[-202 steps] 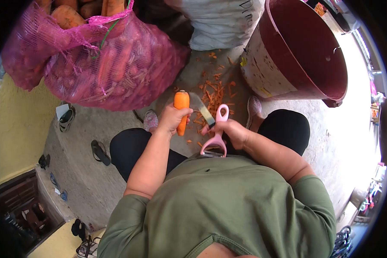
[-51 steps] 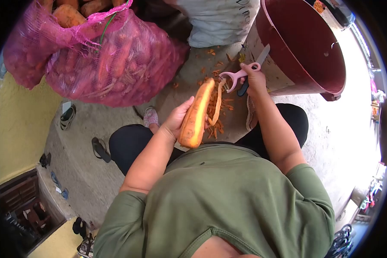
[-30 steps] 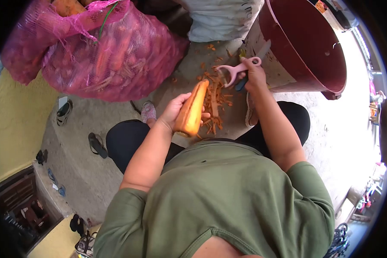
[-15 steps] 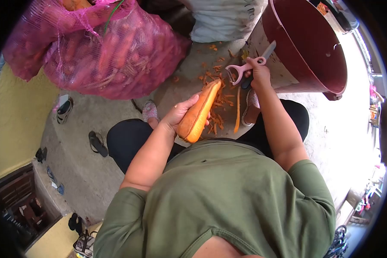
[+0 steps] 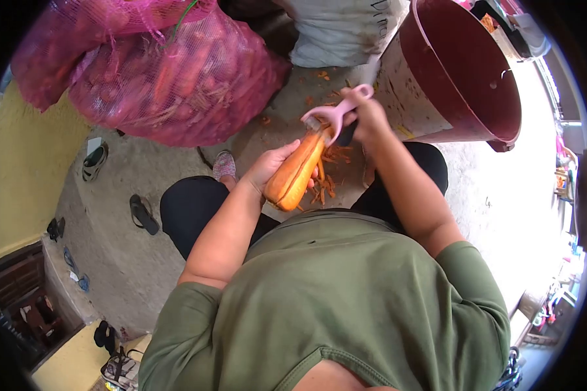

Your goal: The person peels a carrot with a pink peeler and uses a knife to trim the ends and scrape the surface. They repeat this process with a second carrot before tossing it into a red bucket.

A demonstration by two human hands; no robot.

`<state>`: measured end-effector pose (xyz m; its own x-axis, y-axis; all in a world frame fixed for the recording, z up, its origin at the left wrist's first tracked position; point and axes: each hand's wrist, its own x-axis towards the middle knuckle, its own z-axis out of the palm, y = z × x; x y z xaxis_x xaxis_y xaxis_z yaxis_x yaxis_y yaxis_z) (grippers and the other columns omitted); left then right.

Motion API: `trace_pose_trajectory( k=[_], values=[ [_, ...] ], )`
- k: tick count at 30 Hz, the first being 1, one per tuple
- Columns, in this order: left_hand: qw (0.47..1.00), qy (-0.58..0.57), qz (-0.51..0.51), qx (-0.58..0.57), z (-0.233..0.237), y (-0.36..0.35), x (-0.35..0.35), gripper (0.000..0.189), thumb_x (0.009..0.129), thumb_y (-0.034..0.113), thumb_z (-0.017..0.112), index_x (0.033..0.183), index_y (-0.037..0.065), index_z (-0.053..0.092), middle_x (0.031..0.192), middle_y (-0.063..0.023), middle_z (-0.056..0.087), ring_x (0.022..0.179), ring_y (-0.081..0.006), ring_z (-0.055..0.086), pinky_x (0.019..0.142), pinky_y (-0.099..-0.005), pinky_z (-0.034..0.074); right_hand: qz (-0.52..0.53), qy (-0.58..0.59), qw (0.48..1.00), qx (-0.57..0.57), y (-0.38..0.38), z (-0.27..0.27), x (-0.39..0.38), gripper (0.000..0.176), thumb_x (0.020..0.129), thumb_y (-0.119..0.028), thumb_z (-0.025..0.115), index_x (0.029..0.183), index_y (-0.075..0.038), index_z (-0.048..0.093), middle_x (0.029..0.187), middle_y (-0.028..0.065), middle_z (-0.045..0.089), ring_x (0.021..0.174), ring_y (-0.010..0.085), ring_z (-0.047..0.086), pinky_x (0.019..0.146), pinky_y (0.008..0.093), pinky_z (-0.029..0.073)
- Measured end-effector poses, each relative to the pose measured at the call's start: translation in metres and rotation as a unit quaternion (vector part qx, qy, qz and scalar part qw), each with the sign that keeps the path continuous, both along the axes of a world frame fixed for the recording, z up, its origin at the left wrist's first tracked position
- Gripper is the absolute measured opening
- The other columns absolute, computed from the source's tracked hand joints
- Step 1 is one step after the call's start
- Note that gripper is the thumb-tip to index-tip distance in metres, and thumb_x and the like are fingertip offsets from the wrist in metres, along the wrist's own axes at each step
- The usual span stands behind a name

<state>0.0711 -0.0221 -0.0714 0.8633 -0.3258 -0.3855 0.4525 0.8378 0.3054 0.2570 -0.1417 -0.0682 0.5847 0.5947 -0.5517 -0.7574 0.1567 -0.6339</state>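
A thick orange carrot (image 5: 291, 181) lies in my left hand (image 5: 266, 167), fingers wrapped round its side, its tip slanting up and away from me. A dark line runs along its length. In my right hand (image 5: 370, 118) is a pink peeler (image 5: 336, 116), its blade at the carrot's far tip. That same hand also grips a knife; its dark handle (image 5: 347, 133) shows below the fingers, and its blurred blade (image 5: 373, 66) sticks out beyond them. Orange peelings (image 5: 324, 189) are scattered on the floor beneath the carrot.
Ahead on the left stands a pink mesh sack (image 5: 169, 85) full of carrots. A white sack (image 5: 336, 29) is at the back, with a large reddish bucket (image 5: 404, 88) to its right. A dark slipper (image 5: 143, 215) lies by my left knee.
My right hand has moved left and towards me, bringing the peeler onto the carrot's tip. A long strip of peel that hung beside the carrot no longer shows there.
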Motion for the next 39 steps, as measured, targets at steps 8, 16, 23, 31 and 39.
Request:
trace_pose_trajectory(
  k=[8, 16, 23, 31, 39],
  values=[
    [0.993, 0.097, 0.072, 0.007, -0.006, 0.001, 0.011, 0.047, 0.087, 0.039, 0.036, 0.115, 0.001, 0.04, 0.086, -0.0167, 0.056, 0.07, -0.0254, 0.06, 0.06, -0.0356, 0.051, 0.02, -0.03, 0.998, 0.046, -0.007, 0.027, -0.015, 0.011, 0.074, -0.012, 0.059, 0.076, -0.005, 0.05, 0.055, 0.0027, 0.047, 0.04, 0.0113, 0.043, 0.036, 0.0222, 0.032],
    [0.998, 0.062, 0.014, -0.003, -0.022, -0.004, 0.004, 0.047, 0.086, 0.04, 0.035, 0.11, 0.0, 0.042, 0.085, -0.016, 0.054, 0.068, -0.0236, 0.058, 0.058, -0.0343, 0.05, -0.045, 0.032, 0.998, 0.011, -0.005, -0.024, 0.0, 0.011, 0.073, -0.007, 0.06, 0.074, -0.006, 0.049, 0.063, 0.0044, 0.05, 0.044, 0.0138, 0.047, 0.039, 0.0243, 0.039],
    [0.995, 0.078, 0.055, -0.009, -0.017, 0.004, 0.0, 0.048, 0.085, 0.043, 0.036, 0.111, 0.003, 0.042, 0.082, -0.0146, 0.054, 0.066, -0.0232, 0.059, 0.055, -0.0323, 0.051, -0.053, -0.005, 0.998, 0.026, -0.011, -0.003, -0.008, 0.007, 0.075, -0.009, 0.057, 0.077, -0.005, 0.051, 0.059, 0.0045, 0.049, 0.041, 0.0121, 0.045, 0.037, 0.0233, 0.036],
    [0.997, 0.073, 0.007, -0.015, -0.036, -0.006, 0.0, 0.051, 0.081, 0.047, 0.043, 0.109, 0.004, 0.045, 0.083, -0.0139, 0.055, 0.066, -0.0259, 0.059, 0.059, -0.0354, 0.05, 0.002, 0.011, 1.0, 0.015, -0.002, -0.027, -0.014, 0.012, 0.072, -0.009, 0.06, 0.076, -0.004, 0.049, 0.062, 0.0061, 0.052, 0.05, 0.0166, 0.052, 0.043, 0.0272, 0.042],
    [0.986, 0.128, 0.08, 0.064, -0.017, -0.002, 0.004, 0.041, 0.083, 0.041, 0.042, 0.101, 0.005, 0.049, 0.084, -0.0152, 0.057, 0.059, -0.0265, 0.058, 0.058, -0.0364, 0.051, 0.057, -0.039, 0.997, 0.035, -0.007, 0.015, -0.038, 0.014, 0.072, -0.01, 0.061, 0.073, -0.003, 0.049, 0.06, 0.0072, 0.052, 0.044, 0.0122, 0.05, 0.036, 0.0226, 0.038]
  ],
)
